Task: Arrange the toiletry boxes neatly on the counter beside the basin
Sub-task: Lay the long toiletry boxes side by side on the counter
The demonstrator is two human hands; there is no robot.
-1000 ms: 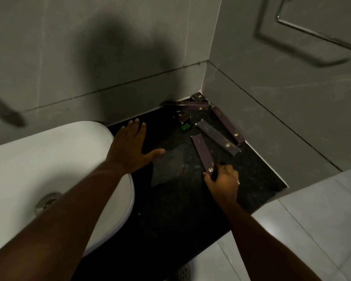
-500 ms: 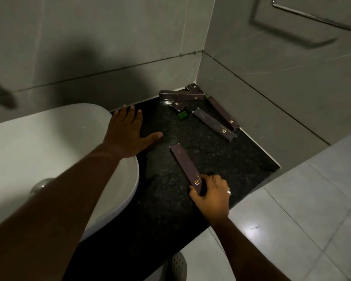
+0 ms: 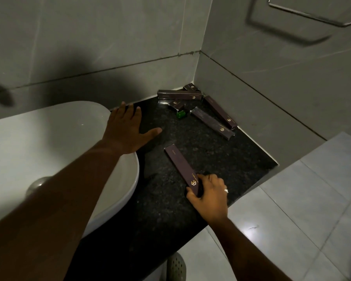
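Note:
My right hand (image 3: 208, 196) grips the near end of a long dark purple box (image 3: 180, 167) that lies flat on the black speckled counter (image 3: 221, 159). My left hand (image 3: 128, 130) rests open, palm down, on the rim of the white basin (image 3: 49, 142). Two more long boxes (image 3: 212, 122) (image 3: 221, 112) lie slanted by the right wall. A third long box (image 3: 179, 94) lies along the back wall. Two small boxes (image 3: 176, 104) (image 3: 191, 87) sit in the corner, with a small green bottle (image 3: 180, 114) beside them.
Grey tiled walls close off the counter at the back and on the right. The counter's front edge drops to a pale tiled floor (image 3: 302, 209). A metal rail (image 3: 316, 15) hangs high on the right wall. A perforated bin top (image 3: 175, 266) shows below the counter.
My right hand has pulled the long box away from the other boxes toward the counter's front edge. My left hand has stayed on the basin rim. The camera view has shifted slightly.

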